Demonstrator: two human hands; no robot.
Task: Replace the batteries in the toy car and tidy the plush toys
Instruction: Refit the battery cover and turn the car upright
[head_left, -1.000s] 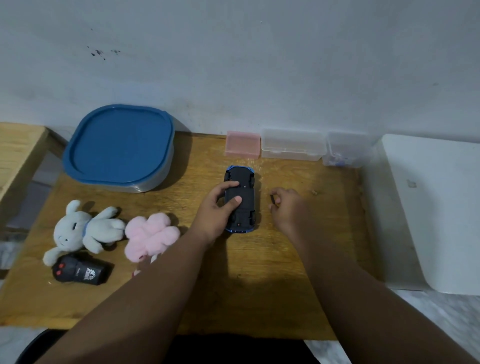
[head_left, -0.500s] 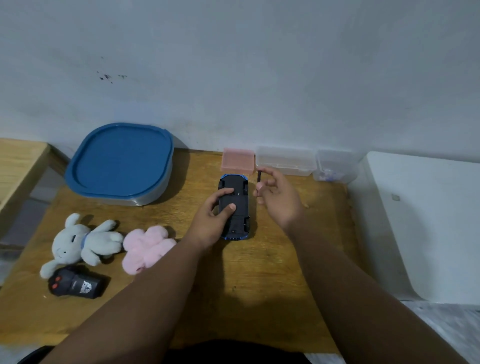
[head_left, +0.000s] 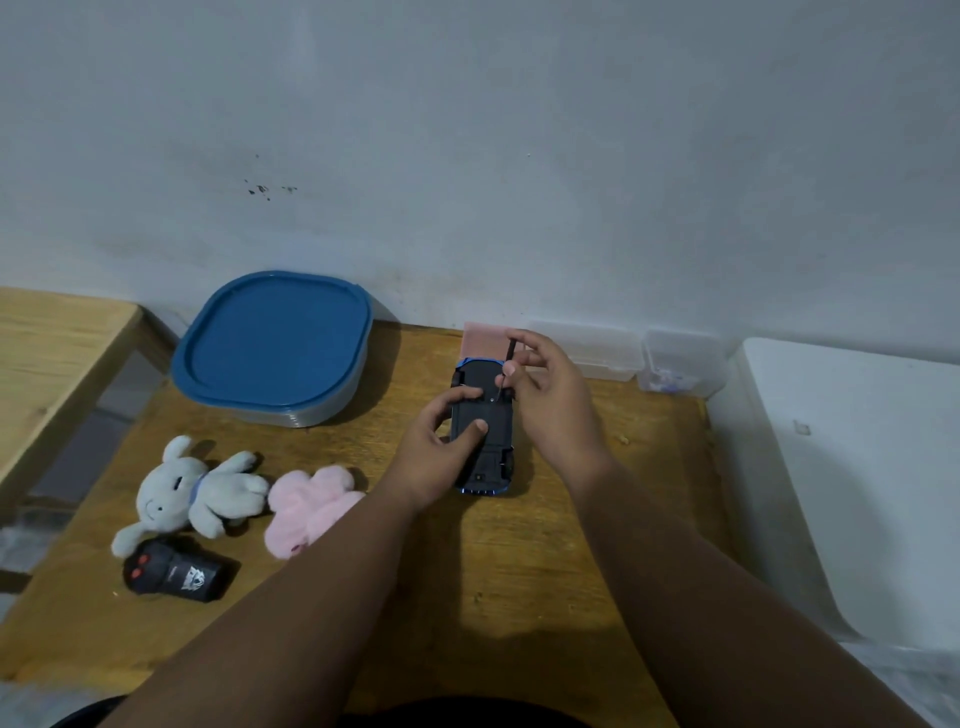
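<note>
the toy car (head_left: 491, 449) lies belly-up on the bench (head_left: 519, 582), at the back middle, its far end just beside a pink box (head_left: 480, 335) by the wall. the left hand (head_left: 441, 460) grips it from the left side, thumb pressed on the dark underside and forefinger curled over it further up. the right hand (head_left: 553, 402) pinches a thin dark screwdriver (head_left: 509, 356) between thumb and fingertips, its tip down on the underside near the far end. a grey plush rabbit (head_left: 197, 493) and a pink plush (head_left: 311, 506) lie touching at the left, with a black remote (head_left: 174, 571) just in front of them and a blue-lidded tub (head_left: 272, 348) behind them.
</note>
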